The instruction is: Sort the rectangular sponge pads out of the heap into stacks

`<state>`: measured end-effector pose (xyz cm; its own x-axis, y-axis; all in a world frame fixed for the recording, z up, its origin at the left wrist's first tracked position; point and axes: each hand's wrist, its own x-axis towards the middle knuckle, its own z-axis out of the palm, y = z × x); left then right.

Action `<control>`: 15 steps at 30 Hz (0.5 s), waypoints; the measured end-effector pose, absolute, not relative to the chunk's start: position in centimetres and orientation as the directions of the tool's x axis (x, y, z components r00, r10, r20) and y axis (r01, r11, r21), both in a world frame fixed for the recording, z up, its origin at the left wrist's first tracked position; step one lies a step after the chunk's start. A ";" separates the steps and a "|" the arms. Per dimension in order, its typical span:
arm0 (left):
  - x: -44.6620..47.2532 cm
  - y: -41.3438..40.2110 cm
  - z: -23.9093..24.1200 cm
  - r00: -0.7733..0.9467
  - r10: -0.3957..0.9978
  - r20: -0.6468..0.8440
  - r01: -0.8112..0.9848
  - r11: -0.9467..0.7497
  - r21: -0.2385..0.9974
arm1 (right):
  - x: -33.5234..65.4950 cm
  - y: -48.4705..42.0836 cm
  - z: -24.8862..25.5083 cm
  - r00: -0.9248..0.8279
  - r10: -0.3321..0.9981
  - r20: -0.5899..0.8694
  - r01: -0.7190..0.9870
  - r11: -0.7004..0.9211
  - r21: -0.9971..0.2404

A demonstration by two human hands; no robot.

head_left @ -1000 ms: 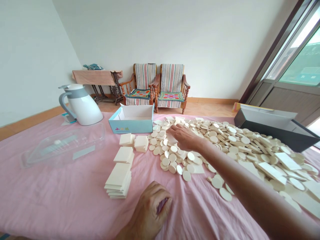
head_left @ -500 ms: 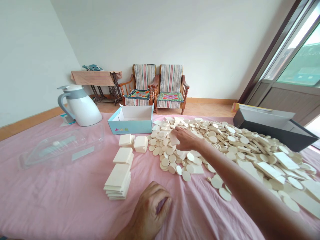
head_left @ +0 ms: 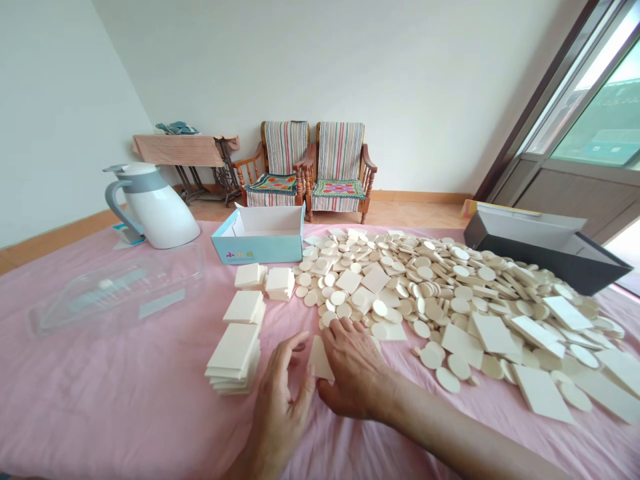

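Note:
My right hand (head_left: 354, 370) is closed on a pale square tile (head_left: 320, 359), which tilts up toward my other hand. My left hand (head_left: 283, 393) is beside the tile's left side, thumb and fingers apart; its thumb tip is close to the lower edge, and whether they touch I cannot tell. Left of both hands stand several stacks of square tiles, the nearest stack (head_left: 234, 360) being the tallest, with another stack (head_left: 245, 307) behind it and a smaller stack (head_left: 280, 283) to its right. A wide heap of round and square pieces (head_left: 425, 280) spreads beyond my right hand.
A light blue open box (head_left: 273, 250) sits behind the stacks. At the far right is a black open box (head_left: 550, 263). A white and grey jug (head_left: 163, 210) and a clear plastic package (head_left: 115, 293) lie to the left on the pink cloth (head_left: 125, 400).
My right hand has come back from the heap toward me with a square tile. My left hand has opened from its curled pose and risen toward the tile.

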<state>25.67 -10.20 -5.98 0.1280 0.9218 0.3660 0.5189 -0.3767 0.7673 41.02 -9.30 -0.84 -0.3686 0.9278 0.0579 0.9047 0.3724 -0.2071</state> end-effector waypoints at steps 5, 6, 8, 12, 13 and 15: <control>26.1 -10.2 -6.2 0.189 0.928 0.320 0.512 -0.371 0.774 | 44.3 -7.1 1.2 -0.320 0.941 0.107 0.916 0.337 -0.220; 26.1 -10.2 -6.1 0.194 0.928 0.318 0.517 -0.372 0.771 | 45.4 -6.1 1.5 -0.256 0.961 0.103 0.941 0.272 -0.199; 26.1 -10.3 -6.0 0.203 0.928 0.313 0.524 -0.373 0.766 | 47.6 -3.8 1.9 -0.078 0.987 0.143 0.993 0.090 -0.081; 26.0 -10.3 -5.9 0.199 0.929 0.312 0.535 -0.370 0.760 | 50.6 -0.4 1.5 0.093 0.987 0.130 0.992 -0.103 0.073; 26.0 -10.3 -5.9 0.201 0.929 0.311 0.536 -0.370 0.759 | 51.0 0.0 1.2 0.097 0.989 0.113 0.992 -0.105 0.072; 26.1 -10.2 -5.8 0.206 0.929 0.308 0.535 -0.371 0.759 | 51.4 0.6 0.8 0.092 0.992 0.090 0.994 -0.097 0.049</control>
<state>26.08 -10.24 -5.79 0.2061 0.9287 0.3083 0.5348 -0.3708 0.7593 51.41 0.59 0.76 0.0922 0.9916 0.0901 0.9941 -0.0970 0.0495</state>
